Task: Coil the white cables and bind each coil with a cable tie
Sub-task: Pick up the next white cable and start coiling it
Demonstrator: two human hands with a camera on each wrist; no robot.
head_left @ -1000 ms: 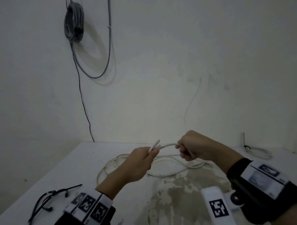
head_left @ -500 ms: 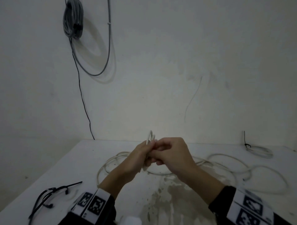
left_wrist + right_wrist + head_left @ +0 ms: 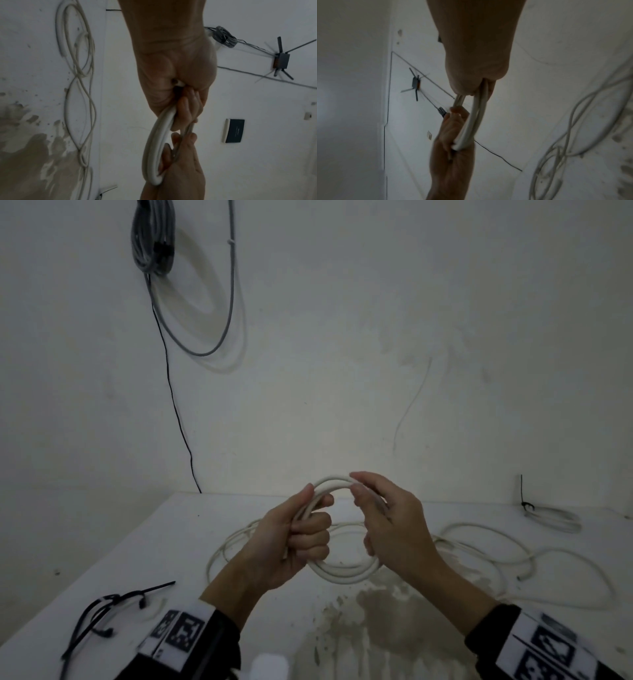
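Note:
A small coil of white cable hangs in the air between both hands above the white table. My left hand grips the coil's left side in a fist. My right hand holds the coil's right side, thumb and fingers curled around the strands at the top. The left wrist view shows the coil running from my left hand to the right one. The rest of the white cable trails in loose loops over the table to the right. Black cable ties lie at the front left.
A bound white coil with a black tie lies at the table's back right by the wall. A grey cable bundle hangs on the wall at upper left. A brownish stain marks the table's front centre.
The hands met, then parted a little with a coil of several turns formed between them. The loose cable on the table has been drawn in toward the hands.

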